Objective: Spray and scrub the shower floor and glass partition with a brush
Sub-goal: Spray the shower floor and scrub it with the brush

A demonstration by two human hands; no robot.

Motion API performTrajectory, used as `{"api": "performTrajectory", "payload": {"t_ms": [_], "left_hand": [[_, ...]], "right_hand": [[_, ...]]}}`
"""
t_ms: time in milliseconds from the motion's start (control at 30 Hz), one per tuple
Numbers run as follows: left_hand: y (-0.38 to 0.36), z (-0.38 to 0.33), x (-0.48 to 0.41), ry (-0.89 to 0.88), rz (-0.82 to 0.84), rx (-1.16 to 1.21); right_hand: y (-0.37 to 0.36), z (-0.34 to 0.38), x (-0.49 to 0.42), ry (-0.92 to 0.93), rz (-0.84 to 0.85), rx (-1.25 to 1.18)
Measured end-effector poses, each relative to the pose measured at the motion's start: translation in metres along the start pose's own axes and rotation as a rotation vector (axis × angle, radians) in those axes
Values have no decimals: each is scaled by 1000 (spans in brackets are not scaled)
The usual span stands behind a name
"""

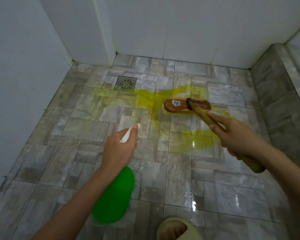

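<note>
The right hand (235, 134) curls its grip round the wooden handle of the brush (182, 106), forefinger straight along it. The left hand (119, 148) wraps its grip round the white neck of the green spray bottle (114, 196). The oblong brush head rests bristles-down on the shower floor (80, 149), wet glossy grey stone-pattern tiles, in yellow-green cleaner (145, 99) streaked toward a square metal drain (126, 83) below white walls (180, 28).

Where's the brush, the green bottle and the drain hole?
brush (181, 106): head view, on its wooden head.
green bottle (116, 196): head view, on its body.
drain (126, 83): head view, on its metal grate.
</note>
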State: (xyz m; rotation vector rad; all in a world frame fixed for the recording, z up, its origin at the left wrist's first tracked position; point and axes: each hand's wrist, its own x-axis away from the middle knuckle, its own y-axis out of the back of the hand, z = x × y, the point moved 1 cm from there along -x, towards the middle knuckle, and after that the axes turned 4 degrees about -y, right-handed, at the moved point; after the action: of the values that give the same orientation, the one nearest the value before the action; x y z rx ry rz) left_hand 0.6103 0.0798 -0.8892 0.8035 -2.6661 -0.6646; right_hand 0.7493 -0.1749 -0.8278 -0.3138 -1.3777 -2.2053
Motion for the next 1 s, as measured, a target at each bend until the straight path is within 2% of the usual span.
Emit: {"api": "performTrajectory", "payload": {"t_ms": [133,300,367,567,667,767,833,1000], "left_hand": [[3,2,-8,51,-51,-3],[16,-9,-20,2,-59,-78],[17,-10,-25,30,-89,-33],[20,-11,-37,10,-85,-4],[20,-13,-40,8,-102,-29],[18,-14,-43,21,-117,-22],[19,-13,-46,27,-87,-28],[23,-19,-51,33,-86,-32]], "right_hand": [[-4,0,-2,-8,6,27],[-10,-3,-1,-20,61,116],[-16,-6,-2,-16,83,153],[-7,-21,-24,59,172,509],[3,-2,-39,77,144,549],[-18,30,-66,150,78,546],[-24,47,-79,161,92,546],[18,71,-72,18,204,705]]}}
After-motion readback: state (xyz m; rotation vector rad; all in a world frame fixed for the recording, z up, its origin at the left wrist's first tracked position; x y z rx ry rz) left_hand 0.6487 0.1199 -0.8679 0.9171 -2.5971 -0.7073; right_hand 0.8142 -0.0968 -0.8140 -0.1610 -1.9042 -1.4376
